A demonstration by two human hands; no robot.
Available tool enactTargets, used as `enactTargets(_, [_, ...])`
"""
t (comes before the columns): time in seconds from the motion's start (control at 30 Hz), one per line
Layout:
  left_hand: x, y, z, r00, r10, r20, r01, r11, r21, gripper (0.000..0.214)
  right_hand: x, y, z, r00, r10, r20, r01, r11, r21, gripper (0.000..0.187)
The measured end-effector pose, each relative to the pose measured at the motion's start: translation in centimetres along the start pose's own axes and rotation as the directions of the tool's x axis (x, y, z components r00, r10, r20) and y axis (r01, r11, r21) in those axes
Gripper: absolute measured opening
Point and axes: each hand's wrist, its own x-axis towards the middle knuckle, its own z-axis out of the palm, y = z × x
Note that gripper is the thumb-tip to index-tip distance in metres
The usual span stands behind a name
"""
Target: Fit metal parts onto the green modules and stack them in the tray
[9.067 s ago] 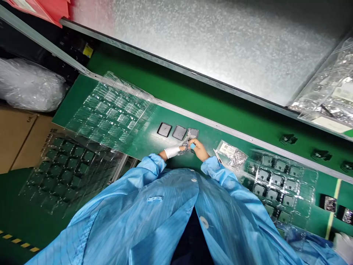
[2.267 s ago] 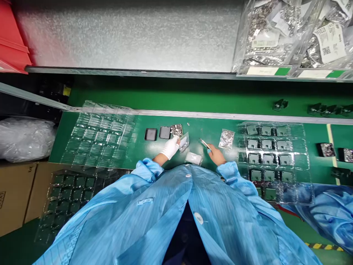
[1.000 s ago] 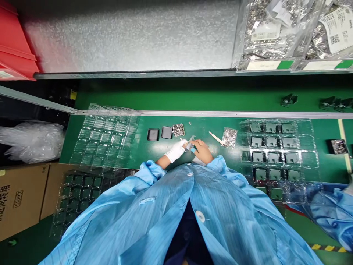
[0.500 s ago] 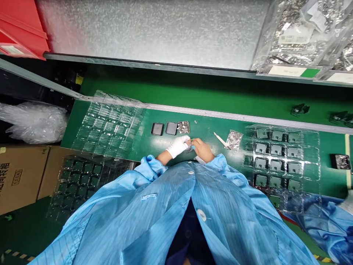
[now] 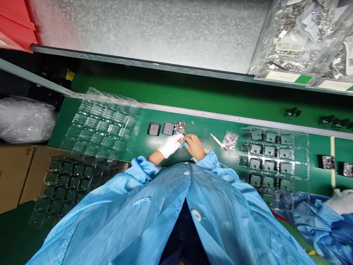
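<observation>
My left hand (image 5: 170, 146), in a white glove with bare fingertips, pinches close against my right hand. My bare right hand (image 5: 196, 146) has its fingers curled together, with a bit of blue at the fingertips. Something small and clear shows between them, too hidden to name. Just beyond lie a dish of small metal parts (image 5: 180, 127), a shallow grey cover (image 5: 168, 129) and a black square part (image 5: 153, 129). To the right are a white-handled pointed tool (image 5: 217, 141) and a clear bag of small metal parts (image 5: 230, 141).
A clear compartment tray (image 5: 96, 123) lies left, above a darker tray (image 5: 68, 180). Another tray (image 5: 300, 151) at right holds several dark square parts. A metal shelf (image 5: 154, 33) overhangs the green bench (image 5: 165, 88). A co-worker's blue sleeve (image 5: 311, 217) and gloved hand (image 5: 342, 201) are lower right.
The view has shifted slightly, so bench items sit further left. Both hands stay together, with a slight shift leftward. More of the co-worker's gloved hand shows at right.
</observation>
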Motion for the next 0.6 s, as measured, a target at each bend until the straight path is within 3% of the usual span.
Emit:
enactTargets(0.13, [-0.5,1.0,0.1,0.997,0.014,0.071,-0.009,0.998,-0.068,0.025,-0.1,0.5,0.3,0.994,0.061,-0.089,-0.052,0.994,0.093,0.029])
enactTargets(0.27, [-0.6,1.5,0.1,0.994,-0.010,0.110,0.022,0.995,-0.101,0.021,-0.7,1.0,0.6,0.992,0.092,-0.086,-0.072,0.975,0.208,0.021])
enactTargets(0.43, [-0.1,1.3,0.7,0.991,-0.108,0.077,0.116,0.988,-0.099,0.026,-1.1,1.1,0.4,0.988,0.130,-0.082,-0.097,0.942,0.322,0.030])
enactTargets(0.6, [-0.1,2.1,0.9,0.990,-0.133,0.034,0.135,0.989,-0.065,0.029,-1.1,0.3,-0.6,0.996,0.062,-0.062,-0.038,0.943,0.331,0.017])
